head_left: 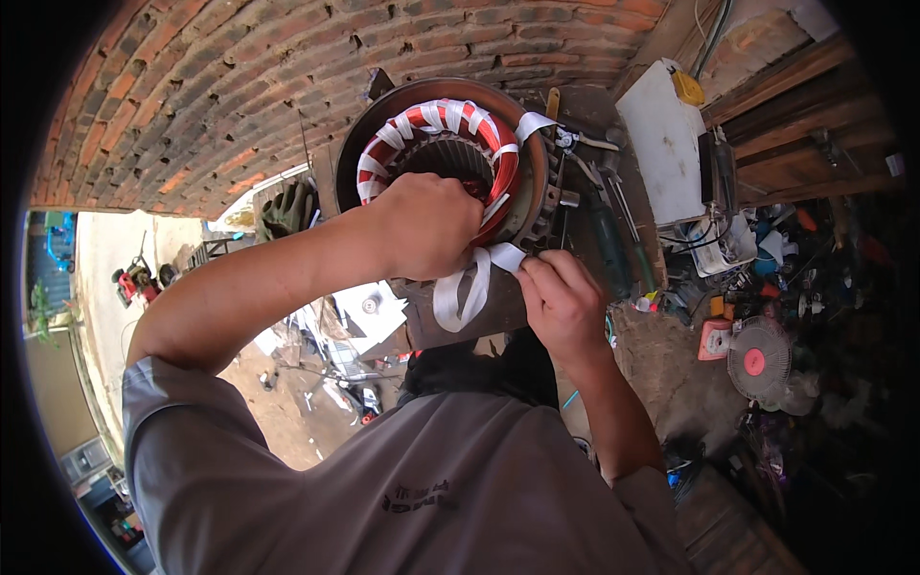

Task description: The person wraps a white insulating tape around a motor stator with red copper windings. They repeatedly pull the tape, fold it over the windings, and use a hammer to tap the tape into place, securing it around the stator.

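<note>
A round motor stator [351, 144] in a rusty metal housing stands on the bench before me. Its ring of red copper windings [505, 144] is wrapped at intervals with white cloth tape. My left hand [428, 222] reaches over the near side of the ring with its fingers curled down at the inner edge; the fingertips are hidden, so what they grip cannot be made out. A loop of white tape [460, 305] hangs off the near side of the windings. My right hand [561, 302], just outside the housing, pinches this tape between thumb and fingers.
Right of the stator lie pliers [585, 142], a green-handled tool [609, 240] and other hand tools. A white board [666, 134] leans beyond them. A glove [286, 211] rests left of the housing. A fan [759, 359] stands among clutter at right; a brick wall [240, 96] rises behind.
</note>
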Tool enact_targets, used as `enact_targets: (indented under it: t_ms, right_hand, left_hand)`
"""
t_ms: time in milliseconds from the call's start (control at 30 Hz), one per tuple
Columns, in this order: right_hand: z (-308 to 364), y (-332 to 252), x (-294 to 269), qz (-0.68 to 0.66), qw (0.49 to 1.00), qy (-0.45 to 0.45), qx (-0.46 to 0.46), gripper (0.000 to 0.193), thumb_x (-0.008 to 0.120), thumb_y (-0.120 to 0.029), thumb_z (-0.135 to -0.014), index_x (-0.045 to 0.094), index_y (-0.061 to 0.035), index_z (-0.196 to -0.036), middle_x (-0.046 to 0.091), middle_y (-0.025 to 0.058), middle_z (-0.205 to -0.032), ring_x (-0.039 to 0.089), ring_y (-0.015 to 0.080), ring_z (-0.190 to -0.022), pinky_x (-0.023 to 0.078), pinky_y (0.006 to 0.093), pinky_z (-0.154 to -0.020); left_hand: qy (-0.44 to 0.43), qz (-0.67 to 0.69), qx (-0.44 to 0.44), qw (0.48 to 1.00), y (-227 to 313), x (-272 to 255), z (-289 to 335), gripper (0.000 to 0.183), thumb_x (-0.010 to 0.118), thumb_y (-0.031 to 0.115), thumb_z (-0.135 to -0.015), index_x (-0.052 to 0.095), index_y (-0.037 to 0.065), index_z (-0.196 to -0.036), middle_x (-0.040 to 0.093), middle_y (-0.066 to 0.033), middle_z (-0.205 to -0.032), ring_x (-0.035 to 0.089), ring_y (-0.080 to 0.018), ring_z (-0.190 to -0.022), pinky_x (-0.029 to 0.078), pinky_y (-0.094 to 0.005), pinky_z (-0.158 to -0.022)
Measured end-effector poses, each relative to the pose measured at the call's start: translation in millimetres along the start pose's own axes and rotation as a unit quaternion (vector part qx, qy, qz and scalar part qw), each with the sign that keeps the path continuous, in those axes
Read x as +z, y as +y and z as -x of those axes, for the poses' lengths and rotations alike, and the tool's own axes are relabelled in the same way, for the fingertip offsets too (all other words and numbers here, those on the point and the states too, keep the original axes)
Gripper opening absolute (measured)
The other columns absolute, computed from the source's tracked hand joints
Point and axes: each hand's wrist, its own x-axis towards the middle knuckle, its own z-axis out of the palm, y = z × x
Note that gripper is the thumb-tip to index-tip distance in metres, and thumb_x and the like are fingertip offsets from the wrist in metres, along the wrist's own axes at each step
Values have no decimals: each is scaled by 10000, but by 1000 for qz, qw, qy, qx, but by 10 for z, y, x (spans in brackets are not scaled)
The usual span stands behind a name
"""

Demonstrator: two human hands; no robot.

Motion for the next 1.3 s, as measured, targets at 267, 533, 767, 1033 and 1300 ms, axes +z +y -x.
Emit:
enact_targets:
  t_ms: [267,533,767,1033,1300]
  right_hand:
    - [-448,303,-448,-641,557,-286,444,320,512,-292,-1056,477,-109,-796,434,-29,-608,285,52,-473,239,236,-431]
    - [-934,589,-713,-750,329,-309,483,341,467,-208,-1064,375,-187,-736,270,-84,-545,172,58,-434,175,269,-382]
    - [-1617,1797,-2148,-882,434,-129,132,362,397,-254,-1096,399,-97,-770,404,-23,-600,330,41,-390,271,211,-354]
    - [-1567,1938,-1705,-897,331,-243,163,310,427,-300,-1119,502,-73,-920,647,168,-1193,674,304,-922,539,492,-834]
    - [-1476,1377,-1510,17,788,-615,-18,274,717,-259,-945,721,7,-883,672,246,-1218,679,364,-1082,524,365,-914]
  left_hand:
    - [-11,6,-31,999,24,-6,4,294,714,296,-804,741,3,-804,723,-188,-879,723,-392,-871,585,-475,-793]
    - [-20,20,-107,994,137,-24,57,231,682,221,-797,746,0,-822,728,-188,-846,729,-394,-850,587,-472,-760]
    - [-39,35,-153,987,215,-58,48,221,707,207,-750,733,-5,-808,723,-179,-888,717,-393,-868,586,-470,-775]
    - [39,20,-143,989,239,62,100,204,708,223,-748,712,21,-716,641,-115,-829,685,-349,-781,563,-459,-743]
    - [37,40,-146,988,218,97,117,209,703,221,-757,714,14,-732,643,-116,-842,691,-349,-807,569,-454,-755]
